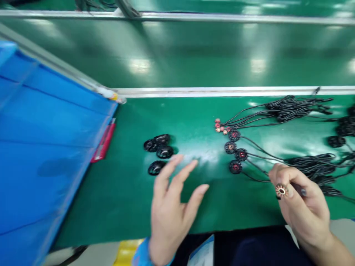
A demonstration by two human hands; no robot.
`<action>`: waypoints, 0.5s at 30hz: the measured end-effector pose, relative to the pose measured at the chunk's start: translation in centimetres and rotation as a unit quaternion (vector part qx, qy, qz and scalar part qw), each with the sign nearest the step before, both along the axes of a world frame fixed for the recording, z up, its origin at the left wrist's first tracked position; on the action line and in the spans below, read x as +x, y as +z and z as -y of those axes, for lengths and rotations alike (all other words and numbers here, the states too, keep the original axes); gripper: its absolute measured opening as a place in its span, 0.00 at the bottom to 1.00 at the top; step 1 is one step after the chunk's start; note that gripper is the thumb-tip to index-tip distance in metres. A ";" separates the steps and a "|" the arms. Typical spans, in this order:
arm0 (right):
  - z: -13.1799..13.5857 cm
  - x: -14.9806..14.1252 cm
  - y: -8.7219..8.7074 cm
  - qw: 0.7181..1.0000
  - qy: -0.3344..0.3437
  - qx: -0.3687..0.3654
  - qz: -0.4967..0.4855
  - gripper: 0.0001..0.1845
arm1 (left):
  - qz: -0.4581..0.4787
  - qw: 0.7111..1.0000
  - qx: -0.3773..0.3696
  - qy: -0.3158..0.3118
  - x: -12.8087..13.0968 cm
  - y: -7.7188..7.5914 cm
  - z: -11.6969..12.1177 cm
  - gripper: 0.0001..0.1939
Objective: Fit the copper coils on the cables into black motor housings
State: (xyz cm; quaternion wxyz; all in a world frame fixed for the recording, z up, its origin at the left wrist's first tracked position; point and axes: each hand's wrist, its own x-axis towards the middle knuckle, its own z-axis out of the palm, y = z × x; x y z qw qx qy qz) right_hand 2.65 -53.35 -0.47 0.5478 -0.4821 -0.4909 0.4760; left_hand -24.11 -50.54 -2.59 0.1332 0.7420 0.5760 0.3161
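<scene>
My left hand (174, 207) hovers over the green table with its fingers spread and nothing in them. Just beyond its fingertips lie several round black plastic parts (164, 152). My right hand (302, 207) pinches a small copper-wound motor stator (281, 190) between thumb and fingers, its ringed face toward me. Ahead of that hand rest several black wheel-like parts (235, 166) with red or copper centres, joined to black cables. Farther off sit several bare reddish stators (218, 126) on the ends of a bundle of black cables (288, 109).
A large blue bin (41, 147) takes up the left side, with a red-handled tool (104, 142) beside its edge. A pale rail (222, 91) runs along the green table's (133, 207) far edge. More coiled black cables (313, 164) lie at the right.
</scene>
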 end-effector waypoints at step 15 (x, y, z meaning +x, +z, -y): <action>-2.1 2.5 1.2 0.996 -0.026 -0.016 -0.081 0.12 | -0.181 0.981 0.039 0.060 -4.0 -3.5 0.6 0.41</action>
